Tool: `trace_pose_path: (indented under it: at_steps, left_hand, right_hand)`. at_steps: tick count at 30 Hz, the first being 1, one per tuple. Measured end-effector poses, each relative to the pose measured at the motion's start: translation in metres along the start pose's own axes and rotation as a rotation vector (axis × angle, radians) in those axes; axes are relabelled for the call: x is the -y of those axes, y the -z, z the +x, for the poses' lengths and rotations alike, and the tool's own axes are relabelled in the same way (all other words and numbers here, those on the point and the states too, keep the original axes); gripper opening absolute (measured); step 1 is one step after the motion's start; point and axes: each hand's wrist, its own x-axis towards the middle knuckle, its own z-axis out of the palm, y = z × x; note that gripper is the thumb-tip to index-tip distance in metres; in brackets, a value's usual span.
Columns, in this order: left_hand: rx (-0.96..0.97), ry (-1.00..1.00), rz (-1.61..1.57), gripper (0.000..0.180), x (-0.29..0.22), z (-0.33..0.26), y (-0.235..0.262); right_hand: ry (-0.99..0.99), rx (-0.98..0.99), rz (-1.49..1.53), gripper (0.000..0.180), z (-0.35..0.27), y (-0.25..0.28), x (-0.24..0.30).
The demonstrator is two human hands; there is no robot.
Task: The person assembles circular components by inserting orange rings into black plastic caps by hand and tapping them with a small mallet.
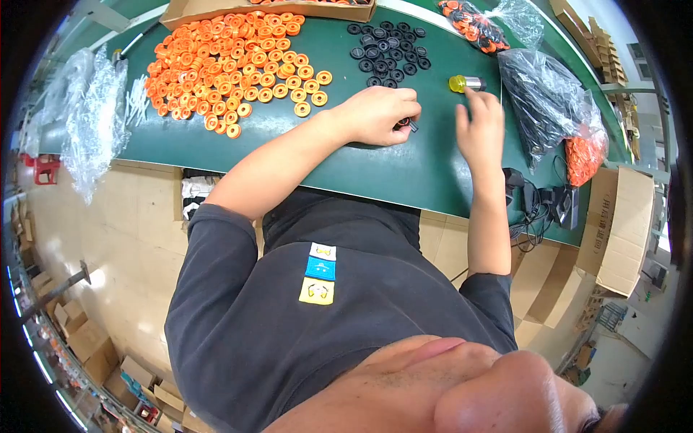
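My left hand [385, 115] is closed near the table's front edge. A small dark part [412, 125] sticks out of its curled fingers; most of it is hidden. My right hand [481, 126] has its thumb and index finger apart, with nothing visible between them. Its fingertips reach a small bottle [473, 84] with a yellow end that lies on the table; whether they press on it I cannot tell. Beyond my left hand lie loose black discs [382, 49]. To their left spreads a big heap of orange ring-shaped discs [238, 65].
The green table [332, 162] bears a clear bag of black parts [545, 97] at right, another of orange parts [586, 159], and cables [534, 206]. Clear plastic wrap [94, 108] hangs over the left side. A cardboard box [621, 224] stands right; an open carton [267, 10] sits behind.
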Motion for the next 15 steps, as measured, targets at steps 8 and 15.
trace_pose_path:
  at_steps: [8, 15]
  left_hand:
    - [-0.450, 0.015, 0.186, 0.015, 0.027, 0.030, 0.066]
    - [-0.681, 0.652, 0.637, 0.052, 0.079, 0.039, 0.154]
  right_hand:
    - [0.065, 0.236, 0.337, 0.027, 0.021, -0.045, 0.033]
    - [0.047, 0.175, 0.420, 0.026, 0.001, -0.044, 0.031]
